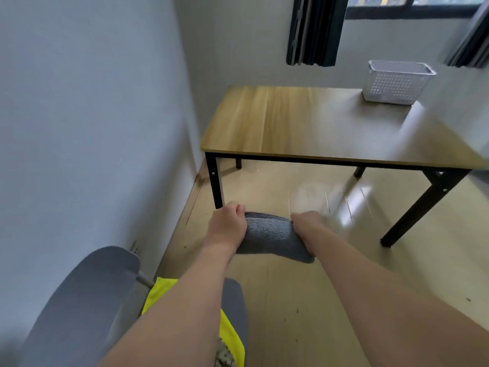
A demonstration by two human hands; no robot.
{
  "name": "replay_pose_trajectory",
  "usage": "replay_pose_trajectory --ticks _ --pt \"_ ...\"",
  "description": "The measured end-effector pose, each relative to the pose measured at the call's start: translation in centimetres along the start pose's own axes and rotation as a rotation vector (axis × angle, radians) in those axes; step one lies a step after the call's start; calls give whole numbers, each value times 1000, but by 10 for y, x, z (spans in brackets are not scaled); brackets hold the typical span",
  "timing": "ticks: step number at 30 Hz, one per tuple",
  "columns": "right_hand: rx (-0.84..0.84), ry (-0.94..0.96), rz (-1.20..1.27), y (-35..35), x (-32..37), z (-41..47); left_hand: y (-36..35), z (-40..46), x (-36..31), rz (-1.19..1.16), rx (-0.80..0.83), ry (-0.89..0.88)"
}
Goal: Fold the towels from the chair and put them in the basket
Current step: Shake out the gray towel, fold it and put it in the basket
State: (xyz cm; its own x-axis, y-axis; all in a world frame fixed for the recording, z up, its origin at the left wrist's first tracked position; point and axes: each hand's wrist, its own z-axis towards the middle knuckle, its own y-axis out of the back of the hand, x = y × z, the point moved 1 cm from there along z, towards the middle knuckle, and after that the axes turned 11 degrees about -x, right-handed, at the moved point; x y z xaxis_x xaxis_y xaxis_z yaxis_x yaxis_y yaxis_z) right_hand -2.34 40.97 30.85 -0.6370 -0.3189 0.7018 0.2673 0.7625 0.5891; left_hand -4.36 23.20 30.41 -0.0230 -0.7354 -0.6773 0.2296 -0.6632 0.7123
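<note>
Outstretched, left hand [228, 225], right hand [307, 223], gripping grey towel [270, 238] ends

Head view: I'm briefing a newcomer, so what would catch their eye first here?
First, both hands, left and right, gripping a grey towel held over the floor at centre. Next, the yellow towel on the grey chair at lower left. Then the white basket on the far right of the wooden table.

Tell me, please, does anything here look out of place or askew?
Nothing stands out. Both hands, left and right, hold the grey towel above the floor; a yellow towel lies on the chair, and the basket stands upright on the table.
</note>
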Motion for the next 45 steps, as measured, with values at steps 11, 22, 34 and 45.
replay_pose_trajectory --ticks 11,22,34,45 --pt "194 -269 250 189 27 -35 55 -36 -206 -40 -152 -89" --pt "1 18 81 304 -1 80 -64 -60 -301 -161 -167 -24" --pt "-191 133 -51 422 -9 251 -224 0 -416 -245 -53 -26" --pt "-89 266 -83 541 44 477 -366 107 -584 -165 -248 6"
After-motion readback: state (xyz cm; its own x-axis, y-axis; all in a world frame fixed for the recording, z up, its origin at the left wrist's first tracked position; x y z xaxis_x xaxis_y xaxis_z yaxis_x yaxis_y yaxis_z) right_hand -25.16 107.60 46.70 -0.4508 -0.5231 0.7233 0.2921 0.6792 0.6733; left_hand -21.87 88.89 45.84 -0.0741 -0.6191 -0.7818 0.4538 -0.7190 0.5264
